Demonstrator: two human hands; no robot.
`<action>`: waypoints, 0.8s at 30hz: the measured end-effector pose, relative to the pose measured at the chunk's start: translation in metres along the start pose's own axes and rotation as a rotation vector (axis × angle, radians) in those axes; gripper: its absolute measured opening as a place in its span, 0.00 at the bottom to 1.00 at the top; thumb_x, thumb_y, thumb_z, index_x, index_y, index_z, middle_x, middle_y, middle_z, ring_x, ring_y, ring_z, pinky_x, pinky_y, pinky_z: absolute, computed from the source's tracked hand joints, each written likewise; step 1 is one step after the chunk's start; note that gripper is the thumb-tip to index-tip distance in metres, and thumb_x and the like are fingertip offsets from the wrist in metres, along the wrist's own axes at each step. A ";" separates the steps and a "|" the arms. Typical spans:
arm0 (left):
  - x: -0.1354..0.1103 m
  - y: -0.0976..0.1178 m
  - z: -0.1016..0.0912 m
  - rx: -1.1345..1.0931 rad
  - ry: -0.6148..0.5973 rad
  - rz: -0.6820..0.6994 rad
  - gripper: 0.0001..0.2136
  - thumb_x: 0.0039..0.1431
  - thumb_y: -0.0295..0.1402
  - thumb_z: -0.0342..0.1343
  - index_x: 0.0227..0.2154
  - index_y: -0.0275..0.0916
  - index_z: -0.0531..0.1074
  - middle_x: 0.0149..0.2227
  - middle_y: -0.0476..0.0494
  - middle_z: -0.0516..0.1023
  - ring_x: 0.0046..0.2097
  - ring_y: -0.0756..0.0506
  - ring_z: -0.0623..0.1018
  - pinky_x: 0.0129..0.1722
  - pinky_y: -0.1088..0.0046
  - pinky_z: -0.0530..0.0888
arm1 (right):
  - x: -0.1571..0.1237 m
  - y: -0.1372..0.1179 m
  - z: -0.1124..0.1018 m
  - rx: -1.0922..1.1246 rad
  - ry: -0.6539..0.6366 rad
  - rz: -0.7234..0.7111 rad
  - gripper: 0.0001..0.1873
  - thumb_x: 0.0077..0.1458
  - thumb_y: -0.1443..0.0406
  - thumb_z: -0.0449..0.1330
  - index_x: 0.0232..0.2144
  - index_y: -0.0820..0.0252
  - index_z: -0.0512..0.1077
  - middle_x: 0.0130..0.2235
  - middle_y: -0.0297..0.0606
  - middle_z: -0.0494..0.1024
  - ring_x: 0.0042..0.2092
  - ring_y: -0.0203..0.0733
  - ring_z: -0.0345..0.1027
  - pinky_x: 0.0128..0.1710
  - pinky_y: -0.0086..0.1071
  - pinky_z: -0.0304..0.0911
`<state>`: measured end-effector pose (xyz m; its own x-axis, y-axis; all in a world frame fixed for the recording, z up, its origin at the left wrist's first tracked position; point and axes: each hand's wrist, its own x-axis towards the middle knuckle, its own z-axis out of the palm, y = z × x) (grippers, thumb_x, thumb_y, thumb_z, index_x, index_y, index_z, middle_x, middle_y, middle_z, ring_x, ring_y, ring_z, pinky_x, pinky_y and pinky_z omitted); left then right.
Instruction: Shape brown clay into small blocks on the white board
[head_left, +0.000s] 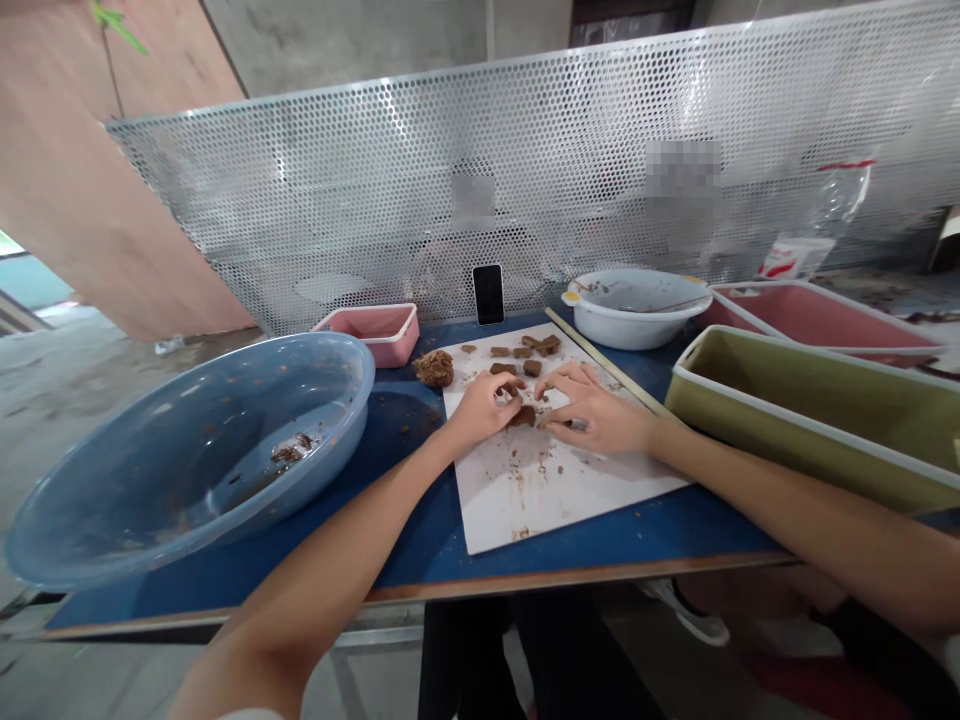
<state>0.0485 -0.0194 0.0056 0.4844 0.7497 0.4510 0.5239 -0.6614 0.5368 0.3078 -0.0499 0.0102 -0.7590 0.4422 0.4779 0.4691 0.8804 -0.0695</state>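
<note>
My left hand (486, 406) is curled on the white board (487, 515), its thumb and fingertips closed around a small lump of brown clay. A piece of clay (523, 416) lies on the board between my two hands. To its right my right hand (592, 412) rests with fingers bent and apart, fingertips close to that piece and nothing plainly held. Beyond the hands several small clay blocks (532, 368) lie on the board. A rough clay lump (433, 368) sits by its left edge. Crumbs are scattered over the white surface.
A large blue basin (330, 345) stands left, with a small pink tub (401, 345) behind it. A phone (489, 295) leans against the perforated metal screen (337, 200). A pale strip (607, 365), white basin (630, 328), green trough (750, 420) and pink trough (832, 310) are right.
</note>
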 end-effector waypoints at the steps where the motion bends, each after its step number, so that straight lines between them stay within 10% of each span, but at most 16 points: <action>1: 0.000 0.000 -0.001 -0.004 -0.008 -0.002 0.09 0.63 0.28 0.61 0.45 0.39 0.82 0.45 0.40 0.87 0.48 0.38 0.81 0.53 0.61 0.75 | 0.000 -0.001 -0.001 -0.002 -0.014 0.000 0.15 0.73 0.58 0.61 0.38 0.49 0.87 0.59 0.45 0.75 0.61 0.59 0.63 0.58 0.57 0.58; 24: -0.002 0.003 0.004 -0.080 -0.056 -0.003 0.07 0.60 0.31 0.67 0.40 0.39 0.83 0.37 0.44 0.86 0.41 0.42 0.82 0.48 0.66 0.76 | 0.001 -0.004 -0.003 -0.031 -0.073 0.017 0.15 0.73 0.59 0.60 0.42 0.47 0.88 0.60 0.46 0.76 0.61 0.60 0.64 0.58 0.59 0.61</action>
<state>0.0516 -0.0235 0.0036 0.5228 0.7475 0.4098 0.4688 -0.6536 0.5942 0.3062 -0.0531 0.0135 -0.7809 0.4695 0.4119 0.4953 0.8673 -0.0494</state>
